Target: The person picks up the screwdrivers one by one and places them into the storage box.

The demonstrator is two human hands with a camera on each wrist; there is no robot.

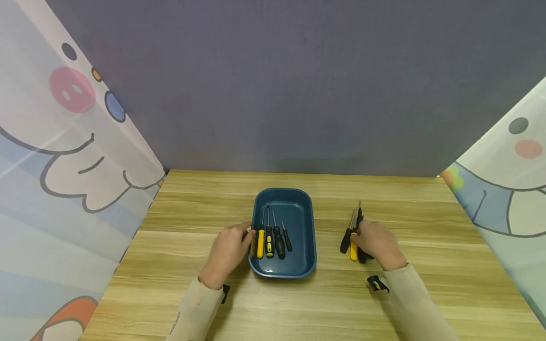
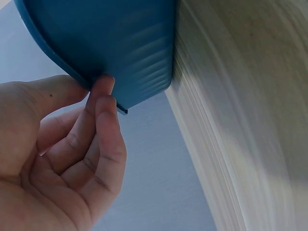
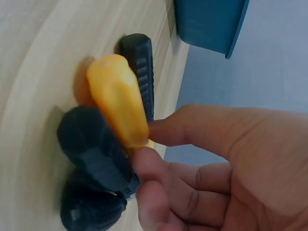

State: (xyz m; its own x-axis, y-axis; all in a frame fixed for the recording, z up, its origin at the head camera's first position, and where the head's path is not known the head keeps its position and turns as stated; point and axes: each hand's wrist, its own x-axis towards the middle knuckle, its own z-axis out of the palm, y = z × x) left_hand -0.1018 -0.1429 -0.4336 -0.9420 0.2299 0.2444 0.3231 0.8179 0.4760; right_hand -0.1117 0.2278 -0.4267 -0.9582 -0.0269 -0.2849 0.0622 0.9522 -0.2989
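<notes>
My left hand pinches the left rim of a blue rectangular tray, thumb above and fingertips under the lip in the left wrist view. Inside the tray lie a yellow-handled screwdriver, a black-and-yellow one and two black ones, side by side with tips pointing away. To the right of the tray, my right hand pinches a yellow-handled screwdriver between thumb and index finger, near the shaft end of its handle. Black-handled screwdrivers lie closely on both sides of it, partly covered by the hand in the head view.
Everything stands on a wood-grain table. A grey wall rises behind its far edge. Cartoon-printed panels flank both sides. A small black device is at the right wrist.
</notes>
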